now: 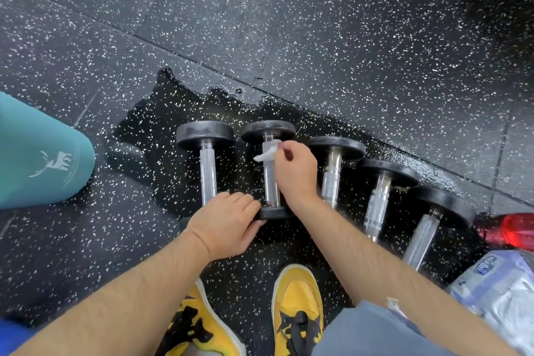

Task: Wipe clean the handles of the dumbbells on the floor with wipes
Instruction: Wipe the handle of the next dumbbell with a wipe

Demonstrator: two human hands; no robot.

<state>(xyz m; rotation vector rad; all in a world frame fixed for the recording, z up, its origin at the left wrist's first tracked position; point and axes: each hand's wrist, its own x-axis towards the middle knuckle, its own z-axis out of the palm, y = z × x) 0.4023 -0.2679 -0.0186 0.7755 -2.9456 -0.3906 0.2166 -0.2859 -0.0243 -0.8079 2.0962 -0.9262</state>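
Several black dumbbells with knurled chrome handles lie side by side on the speckled rubber floor [289, 23]. My right hand [294, 170] pinches a white wipe [267, 153] against the far end of the handle of the second dumbbell from the left [270, 182]. My left hand [228, 222] grips the near black head [273, 212] of that same dumbbell. The leftmost dumbbell [206, 159] lies just left of it. Three more dumbbells [332, 170], [378, 199], [424, 234] lie to the right, untouched.
A dark wet patch [161, 124] spreads on the floor around the dumbbells. A teal rolled mat [37, 153] lies at the left. A red bottle [511, 230] and a pack of wipes [502, 289] sit at the right edge. My yellow shoes [297, 306] stand below.
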